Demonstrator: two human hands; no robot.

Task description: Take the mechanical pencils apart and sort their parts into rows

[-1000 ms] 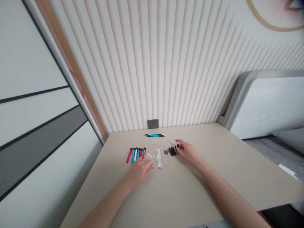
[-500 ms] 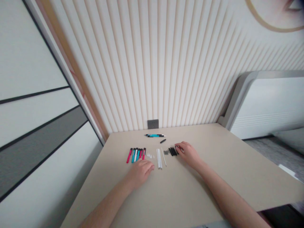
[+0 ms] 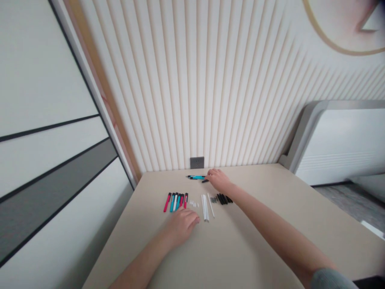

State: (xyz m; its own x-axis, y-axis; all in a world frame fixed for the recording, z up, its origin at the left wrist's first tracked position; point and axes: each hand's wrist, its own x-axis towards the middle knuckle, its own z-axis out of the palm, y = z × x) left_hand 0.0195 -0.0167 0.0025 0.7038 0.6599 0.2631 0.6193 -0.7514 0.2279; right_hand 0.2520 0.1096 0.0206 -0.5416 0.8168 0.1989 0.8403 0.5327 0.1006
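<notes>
My left hand [image 3: 183, 224] rests on the table with loosely curled fingers and no visible object in it. It covers the lower ends of several pink, blue and white pen barrels [image 3: 176, 202]. Farther out, my right hand [image 3: 219, 180] closes its fingertips at a small black pen grip [image 3: 205, 181], whose right end they hide. Just beyond it lie blue-and-black assembled pens [image 3: 196, 177], their right ends covered by the same hand. Small clear pen parts [image 3: 194, 204] and white refills [image 3: 205, 208] lie between the hands.
Small grey springs [image 3: 213, 199] and a row of black pen grips [image 3: 224, 199] lie on the table [image 3: 258, 245], partly under my right forearm. A wall socket [image 3: 197, 162] sits behind the pens. A white cabinet [image 3: 69, 224] stands left, a bed headboard [image 3: 337, 136] right.
My right hand has moved from the black grip row forward and left to the single black grip near the assembled pens. My left hand stays put. The view has shifted slightly.
</notes>
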